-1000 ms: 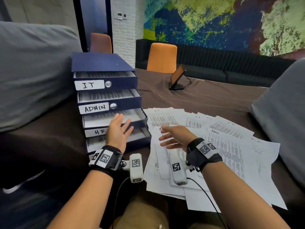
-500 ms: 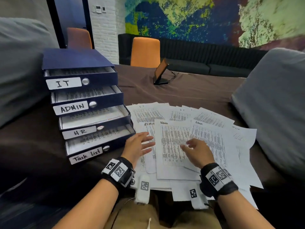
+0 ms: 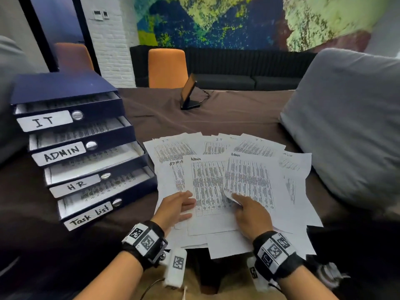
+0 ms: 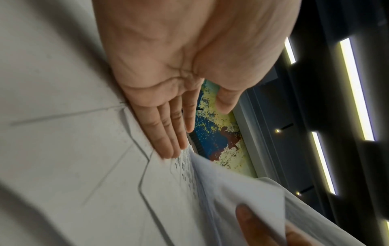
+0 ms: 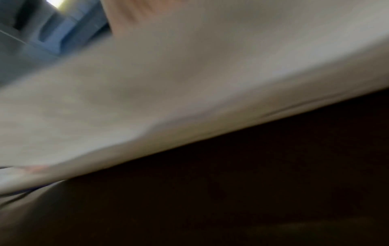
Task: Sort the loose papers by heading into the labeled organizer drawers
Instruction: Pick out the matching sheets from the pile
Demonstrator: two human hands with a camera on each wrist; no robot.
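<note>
A dark blue organizer point(image 3: 65, 87) stands at the left, its four drawers pulled out and labelled IT point(image 3: 44, 121), ADMIN point(image 3: 60, 153), HR point(image 3: 73, 186) and Task List point(image 3: 88, 215); each holds printed sheets. Loose papers point(image 3: 173, 152) lie fanned over the brown cloth to its right. My left hand point(image 3: 184, 204) rests flat on the pile with straight fingers point(image 4: 166, 133). My right hand point(image 3: 238, 202) pinches the lower left corner of a sheet headed Admin point(image 3: 249, 178), and that corner point(image 4: 242, 191) is lifted off the pile. The right wrist view is blurred paper and dark.
A large grey cushion point(image 3: 346, 126) borders the papers on the right and another point(image 3: 8, 83) stands behind the organizer. A small screen on a stand point(image 3: 189, 94) sits farther back on the cloth. Orange chairs point(image 3: 167, 68) and a black sofa point(image 3: 238, 79) stand beyond.
My left hand left the HR drawer front and came down flat on the papers. My right hand dropped onto the Admin sheet and lifted its corner.
</note>
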